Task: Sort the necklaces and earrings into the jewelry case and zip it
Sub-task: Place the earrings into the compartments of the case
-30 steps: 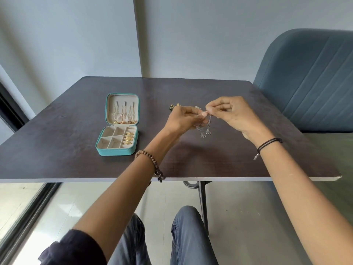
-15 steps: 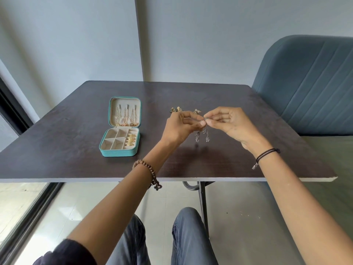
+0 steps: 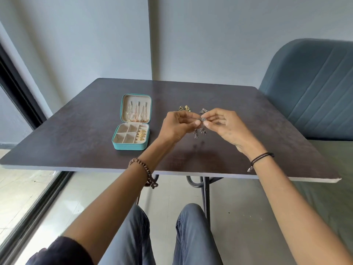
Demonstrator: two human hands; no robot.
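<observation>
Loose earrings [image 3: 184, 108] — behind both hands — beside open case [image 3: 131, 129]

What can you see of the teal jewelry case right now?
The jewelry case is small, square and teal with a cream lining, lying open on the dark table, left of both hands; neither touches it. Its lid stands raised at the back, with thin chains hanging inside. The base is split into compartments: the left ones look empty, while gold pieces fill the right column.
</observation>
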